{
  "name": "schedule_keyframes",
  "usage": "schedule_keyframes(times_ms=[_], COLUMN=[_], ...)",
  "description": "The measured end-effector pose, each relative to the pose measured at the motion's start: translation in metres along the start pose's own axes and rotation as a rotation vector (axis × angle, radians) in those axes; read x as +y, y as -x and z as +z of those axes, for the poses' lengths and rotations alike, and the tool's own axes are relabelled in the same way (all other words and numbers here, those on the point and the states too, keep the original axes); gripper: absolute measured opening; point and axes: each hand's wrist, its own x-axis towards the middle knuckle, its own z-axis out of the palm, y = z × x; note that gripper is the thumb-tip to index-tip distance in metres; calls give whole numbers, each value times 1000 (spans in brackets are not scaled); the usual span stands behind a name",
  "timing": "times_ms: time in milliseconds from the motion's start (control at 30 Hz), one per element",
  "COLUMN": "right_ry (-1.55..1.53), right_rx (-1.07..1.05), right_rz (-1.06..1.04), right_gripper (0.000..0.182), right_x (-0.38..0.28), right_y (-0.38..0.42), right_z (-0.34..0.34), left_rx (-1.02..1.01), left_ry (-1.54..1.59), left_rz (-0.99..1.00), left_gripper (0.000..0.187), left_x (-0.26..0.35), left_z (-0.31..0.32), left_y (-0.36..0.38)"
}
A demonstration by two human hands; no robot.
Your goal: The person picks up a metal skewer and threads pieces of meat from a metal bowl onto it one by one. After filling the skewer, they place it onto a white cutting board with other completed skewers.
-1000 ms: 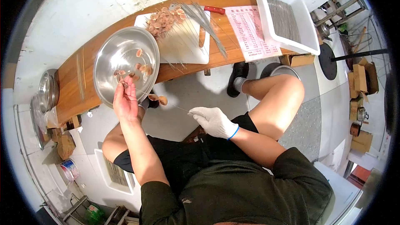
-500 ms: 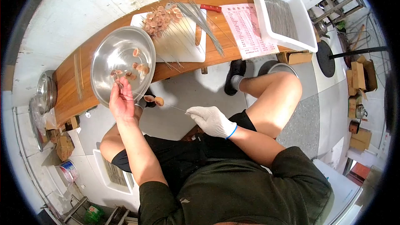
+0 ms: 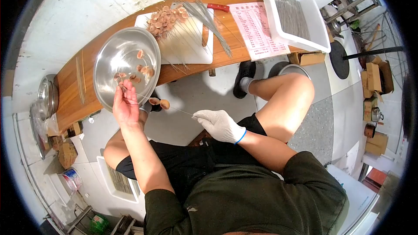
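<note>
My right hand (image 3: pixel 220 125), in a white knit glove with a blue cuff, pinches the near end of a thin metal skewer (image 3: pixel 180 111) above my lap. Two round, brownish slices (image 3: pixel 164 104) are threaded on the skewer, towards its far end. My bare left hand (image 3: pixel 126 106) is palm up at the near rim of a steel basin (image 3: pixel 104 61). Its thumb and fingers close on a small brown piece, mostly hidden by the fingertips. The skewer's far end reaches these fingers. Several similar brown slices (image 3: pixel 148 70) lie in the basin.
On the wooden table (image 3: pixel 69 89), a white cutting board (image 3: pixel 191 45) bears a pile of brown slices (image 3: pixel 163 22) and loose skewers (image 3: pixel 209 21). A red-handled knife (image 3: pixel 218 7), a pink printed sheet (image 3: pixel 257 30) and a white bin (image 3: pixel 320 26) of skewers are farther right.
</note>
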Motion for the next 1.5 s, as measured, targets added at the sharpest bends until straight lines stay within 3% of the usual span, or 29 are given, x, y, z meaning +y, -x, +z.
schedule_keyframes(times_ms=[467,1500], right_ry=[38,-68], right_rx=[-17,-13], right_rz=[-39,45], right_gripper=[22,23], right_x=[-3,-1], right_y=[-1,1], right_z=[-2,-1], left_rx=[79,31], left_ry=[-31,-33], left_rz=[42,42], left_gripper=[23,23], left_x=[-1,-4], left_z=[10,7], left_y=[4,1])
